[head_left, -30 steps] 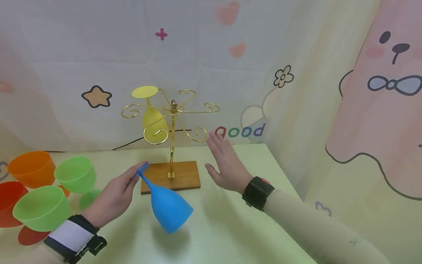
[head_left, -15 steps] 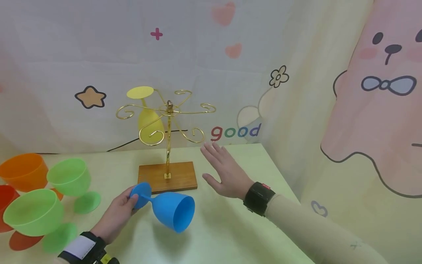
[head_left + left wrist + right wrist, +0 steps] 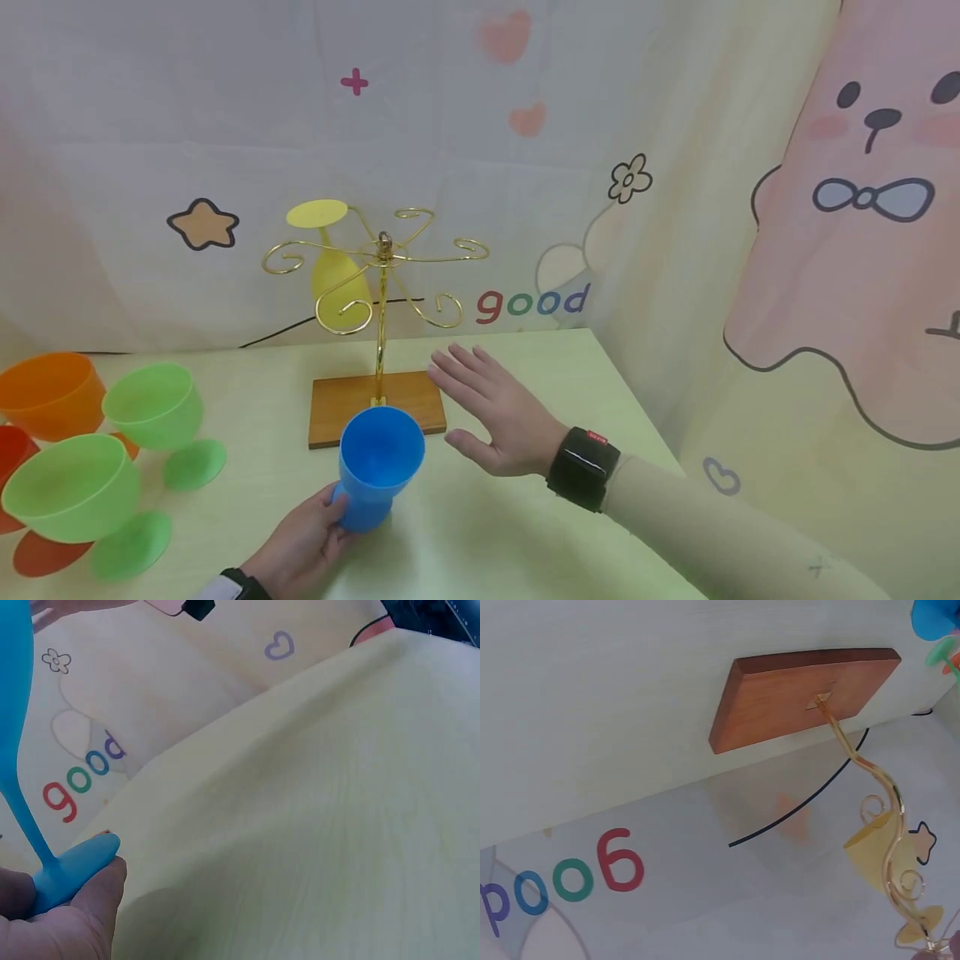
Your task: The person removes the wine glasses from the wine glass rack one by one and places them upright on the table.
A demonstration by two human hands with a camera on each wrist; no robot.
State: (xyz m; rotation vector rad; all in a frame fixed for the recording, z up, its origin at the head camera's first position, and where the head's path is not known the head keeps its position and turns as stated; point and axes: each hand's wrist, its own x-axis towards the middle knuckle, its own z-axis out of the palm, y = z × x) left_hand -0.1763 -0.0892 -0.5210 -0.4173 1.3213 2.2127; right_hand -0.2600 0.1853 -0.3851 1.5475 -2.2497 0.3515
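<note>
My left hand (image 3: 303, 533) grips a blue plastic goblet (image 3: 382, 454) by its round foot, pinched between thumb and fingers in the left wrist view. In the head view the goblet's mouth faces up toward me, just in front of a gold wire glass rack (image 3: 381, 342) on a wooden base (image 3: 333, 408). A yellow goblet (image 3: 318, 214) hangs upside down from a rear arm of that rack; the other curled arms carry nothing. To the right of the base, my right hand (image 3: 506, 412) hovers with its fingers spread and holds nothing.
Two green goblets (image 3: 75, 487), an orange goblet (image 3: 52, 396) and a red goblet (image 3: 11, 467) stand upright at the table's left. Behind the table (image 3: 247, 392) hangs a printed cloth (image 3: 450, 108), which continues along the right side.
My left hand has drawn the blue goblet lower and nearer, turning it from mouth down, through sideways, to mouth up. My right hand has lowered slightly away from the rack's arms.
</note>
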